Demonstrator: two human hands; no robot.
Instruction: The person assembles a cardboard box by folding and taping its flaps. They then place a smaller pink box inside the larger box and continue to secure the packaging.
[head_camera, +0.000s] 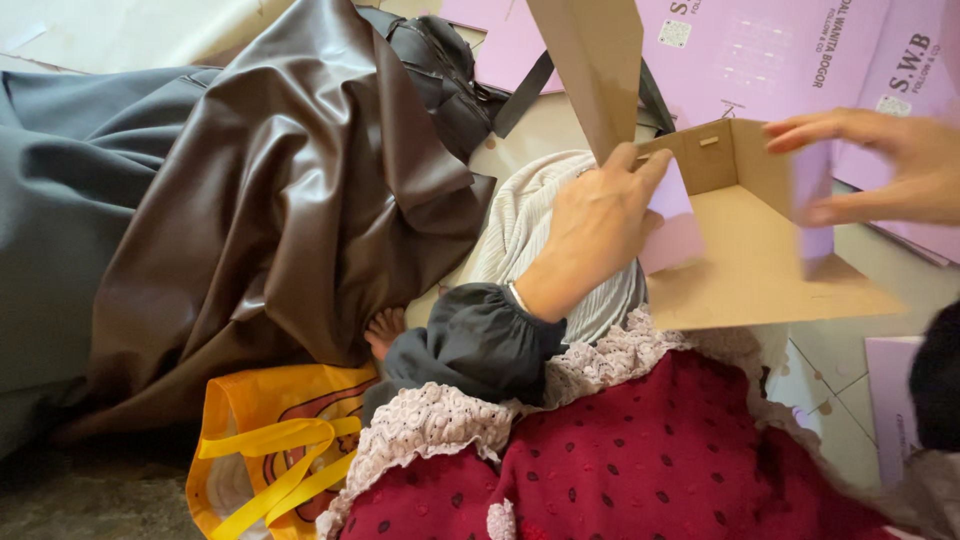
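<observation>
A half-folded cardboard box (750, 270), brown inside and pink outside, is held above my lap. One tall brown flap (595, 70) stands up at its left corner. My left hand (590, 235), in a dark gathered sleeve, grips the box's left wall with the fingertips over its top edge. My right hand (885, 170) comes in from the right, its fingers and thumb pinching the pink right wall (815, 205).
Flat pink cardboard sheets (760, 50) lie on the tiled floor behind the box. A dark brown glossy cloth (290, 200) and a grey cloth (60, 200) are heaped at the left, with a black bag (445, 70) behind. A yellow bag (270, 440) sits beside my maroon skirt (640, 460).
</observation>
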